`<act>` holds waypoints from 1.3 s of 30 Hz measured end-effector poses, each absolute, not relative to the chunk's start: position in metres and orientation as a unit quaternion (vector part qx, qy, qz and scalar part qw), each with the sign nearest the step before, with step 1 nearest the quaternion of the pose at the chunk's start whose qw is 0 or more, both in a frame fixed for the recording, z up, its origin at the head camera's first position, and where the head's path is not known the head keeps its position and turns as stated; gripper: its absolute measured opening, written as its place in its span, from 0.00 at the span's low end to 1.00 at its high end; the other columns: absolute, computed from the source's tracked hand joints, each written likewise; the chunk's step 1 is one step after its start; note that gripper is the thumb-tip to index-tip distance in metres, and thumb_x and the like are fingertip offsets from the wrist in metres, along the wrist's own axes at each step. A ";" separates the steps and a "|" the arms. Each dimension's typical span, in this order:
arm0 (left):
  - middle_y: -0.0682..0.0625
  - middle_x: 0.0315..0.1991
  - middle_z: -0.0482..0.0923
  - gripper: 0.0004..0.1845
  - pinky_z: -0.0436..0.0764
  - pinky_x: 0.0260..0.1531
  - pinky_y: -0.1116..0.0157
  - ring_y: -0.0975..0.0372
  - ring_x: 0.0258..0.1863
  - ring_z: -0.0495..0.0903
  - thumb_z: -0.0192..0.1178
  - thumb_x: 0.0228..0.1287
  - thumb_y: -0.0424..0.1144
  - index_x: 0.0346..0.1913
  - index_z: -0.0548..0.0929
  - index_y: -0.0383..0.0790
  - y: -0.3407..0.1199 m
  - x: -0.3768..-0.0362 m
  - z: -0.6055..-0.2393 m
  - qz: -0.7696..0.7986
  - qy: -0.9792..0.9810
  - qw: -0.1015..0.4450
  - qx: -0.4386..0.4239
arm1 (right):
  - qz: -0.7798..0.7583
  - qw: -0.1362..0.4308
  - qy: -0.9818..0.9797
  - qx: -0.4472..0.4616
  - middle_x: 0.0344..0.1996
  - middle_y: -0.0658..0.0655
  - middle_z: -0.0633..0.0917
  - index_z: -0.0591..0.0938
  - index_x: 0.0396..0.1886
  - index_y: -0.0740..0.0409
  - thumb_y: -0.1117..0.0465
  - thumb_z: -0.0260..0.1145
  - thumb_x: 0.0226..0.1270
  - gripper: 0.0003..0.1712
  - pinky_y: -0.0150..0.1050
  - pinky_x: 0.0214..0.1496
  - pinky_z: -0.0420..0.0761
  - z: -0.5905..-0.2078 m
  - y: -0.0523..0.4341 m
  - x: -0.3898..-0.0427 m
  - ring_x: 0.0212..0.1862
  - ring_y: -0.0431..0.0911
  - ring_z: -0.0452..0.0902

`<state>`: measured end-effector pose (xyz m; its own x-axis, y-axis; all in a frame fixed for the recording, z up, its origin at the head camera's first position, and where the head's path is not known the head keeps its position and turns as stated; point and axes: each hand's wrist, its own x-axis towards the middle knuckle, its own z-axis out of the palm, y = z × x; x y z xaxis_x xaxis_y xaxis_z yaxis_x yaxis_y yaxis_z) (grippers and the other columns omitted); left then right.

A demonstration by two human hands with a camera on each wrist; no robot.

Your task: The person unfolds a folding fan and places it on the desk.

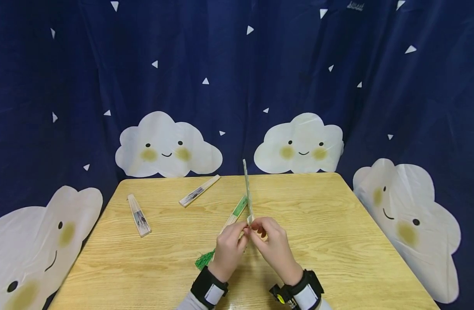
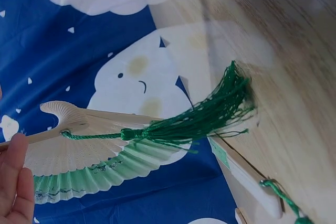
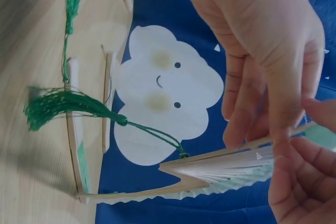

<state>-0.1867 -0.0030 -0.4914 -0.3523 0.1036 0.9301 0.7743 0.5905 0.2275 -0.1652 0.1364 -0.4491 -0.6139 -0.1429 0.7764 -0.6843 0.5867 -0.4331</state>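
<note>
My left hand (image 1: 227,252) and right hand (image 1: 273,247) meet close together above the table, both pinching a partly spread folding fan (image 1: 248,189). The head view shows that fan nearly edge-on. In the left wrist view its pale ribs, green pleated leaf (image 2: 105,174) and green tassel (image 2: 205,111) show, with the left fingers (image 2: 13,182) at the image's left edge. From the right wrist, both hands' fingertips touch along the fan's upper edge. On the table behind the left hand lies a closed fan (image 1: 237,211) with a green band and its own green tassel (image 1: 205,259).
Two more closed folding fans lie on the wooden table (image 1: 337,258): one fan (image 1: 139,215) at the left, another fan (image 1: 199,191) near the back edge. A dark blue curtain (image 1: 237,56) with white clouds surrounds the table.
</note>
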 end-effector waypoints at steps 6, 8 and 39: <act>0.47 0.33 0.86 0.13 0.85 0.33 0.67 0.59 0.32 0.86 0.53 0.73 0.39 0.41 0.84 0.34 0.001 -0.188 -0.492 -0.328 -0.751 0.487 -0.302 | 0.340 0.373 -0.828 0.243 0.24 0.53 0.80 0.80 0.29 0.58 0.66 0.78 0.48 0.13 0.23 0.26 0.71 -0.452 0.138 -0.164 0.26 0.42 0.72; 0.47 0.33 0.86 0.13 0.85 0.34 0.67 0.60 0.32 0.86 0.54 0.73 0.40 0.41 0.85 0.34 0.001 -0.188 -0.492 -0.326 -0.752 0.485 -0.304 | 0.334 0.377 -0.829 0.243 0.24 0.53 0.80 0.80 0.29 0.58 0.66 0.78 0.48 0.13 0.23 0.26 0.71 -0.453 0.139 -0.164 0.26 0.42 0.72; 0.51 0.36 0.87 0.11 0.84 0.37 0.67 0.63 0.36 0.86 0.68 0.59 0.36 0.44 0.85 0.40 0.017 -0.197 -0.496 -0.320 -0.773 0.451 -0.311 | 0.299 0.444 -0.819 0.206 0.23 0.53 0.80 0.81 0.33 0.61 0.71 0.69 0.55 0.07 0.32 0.28 0.75 -0.459 0.155 -0.171 0.27 0.44 0.75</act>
